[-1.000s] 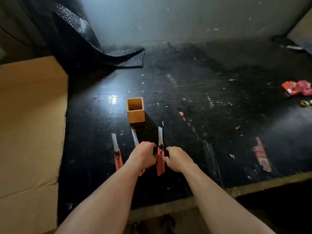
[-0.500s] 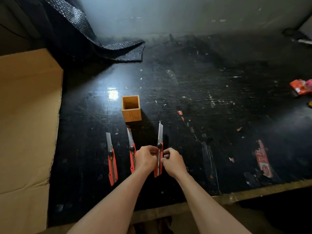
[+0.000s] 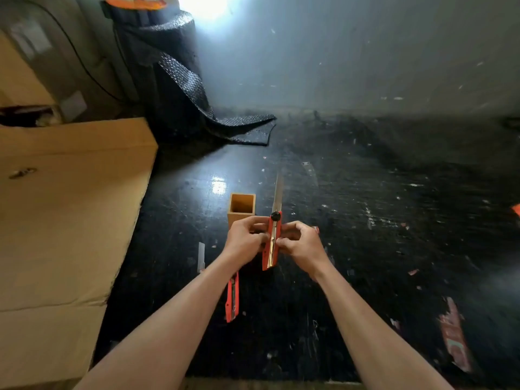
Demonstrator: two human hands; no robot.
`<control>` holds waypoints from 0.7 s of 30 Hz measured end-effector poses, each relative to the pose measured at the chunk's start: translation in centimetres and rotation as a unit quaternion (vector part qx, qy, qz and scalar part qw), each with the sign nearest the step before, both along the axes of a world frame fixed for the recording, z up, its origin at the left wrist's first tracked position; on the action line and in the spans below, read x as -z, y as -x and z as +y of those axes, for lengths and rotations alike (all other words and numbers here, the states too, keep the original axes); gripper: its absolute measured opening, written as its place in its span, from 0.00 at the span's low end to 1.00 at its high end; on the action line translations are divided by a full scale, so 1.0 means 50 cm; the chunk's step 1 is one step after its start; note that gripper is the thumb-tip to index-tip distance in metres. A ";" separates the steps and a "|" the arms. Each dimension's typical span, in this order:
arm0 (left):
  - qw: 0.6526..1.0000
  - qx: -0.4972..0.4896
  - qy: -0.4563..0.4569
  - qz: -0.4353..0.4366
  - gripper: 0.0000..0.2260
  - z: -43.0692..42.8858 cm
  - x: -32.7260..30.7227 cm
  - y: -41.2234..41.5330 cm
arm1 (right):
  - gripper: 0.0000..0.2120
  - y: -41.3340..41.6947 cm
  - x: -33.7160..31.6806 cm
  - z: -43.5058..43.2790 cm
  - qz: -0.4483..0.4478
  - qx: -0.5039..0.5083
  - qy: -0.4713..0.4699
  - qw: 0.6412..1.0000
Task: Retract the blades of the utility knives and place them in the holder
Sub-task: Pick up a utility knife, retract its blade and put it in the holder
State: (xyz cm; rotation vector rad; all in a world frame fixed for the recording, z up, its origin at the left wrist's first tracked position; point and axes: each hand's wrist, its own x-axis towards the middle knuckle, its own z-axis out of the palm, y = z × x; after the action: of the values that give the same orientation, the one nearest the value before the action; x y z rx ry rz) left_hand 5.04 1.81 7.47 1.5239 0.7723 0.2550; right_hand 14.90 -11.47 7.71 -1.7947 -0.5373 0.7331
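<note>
Red utility knife (image 3: 272, 243), long steel blade out, pinched between left hand (image 3: 245, 240) and right hand (image 3: 298, 243), just beside square wooden holder (image 3: 242, 207).

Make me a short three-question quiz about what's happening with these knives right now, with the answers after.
1. True or false: the blade of the held knife is already retracted.
2. How many hands grip that knife: A) none B) one C) both?
3. Fill in: the wooden holder contains ____ knives, as far as its opening shows.

Key:
1. False; its blade sticks far out, pointing away from the person.
2. C; the left hand and right hand hold it from either side.
3. No; another knife lies on the black table.
</note>
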 end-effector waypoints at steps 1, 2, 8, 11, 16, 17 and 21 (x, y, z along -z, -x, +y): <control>1.000 -0.005 0.015 -0.011 0.16 0.013 -0.022 0.000 | 0.10 -0.005 -0.017 0.016 -0.001 -0.010 -0.011 1.000; 0.999 -0.007 0.025 -0.018 0.16 0.026 -0.043 0.001 | 0.10 -0.009 -0.036 0.031 -0.002 -0.019 -0.019 1.000; 0.997 -0.026 0.033 -0.059 0.21 0.110 -0.136 0.025 | 0.12 -0.016 -0.116 0.128 -0.029 -0.070 -0.055 0.996; 0.995 -0.030 0.033 -0.086 0.20 0.148 -0.184 0.036 | 0.19 -0.010 -0.156 0.179 -0.064 -0.074 -0.071 0.993; 0.994 -0.023 0.014 -0.108 0.19 0.199 -0.251 0.048 | 0.16 -0.008 -0.219 0.261 -0.213 -0.063 -0.107 0.969; 0.993 -0.022 0.008 -0.113 0.19 0.207 -0.262 0.048 | 0.14 -0.008 -0.231 0.273 -0.231 -0.061 -0.104 0.965; 0.991 -0.023 0.002 -0.132 0.18 0.233 -0.290 0.051 | 0.11 -0.016 -0.261 0.303 -0.263 -0.050 -0.098 0.958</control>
State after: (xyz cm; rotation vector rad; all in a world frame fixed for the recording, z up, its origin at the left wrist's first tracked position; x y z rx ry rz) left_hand 2.46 13.44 21.99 1.4348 0.5965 0.4790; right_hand 15.72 3.69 20.78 -1.7779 -1.0213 0.2435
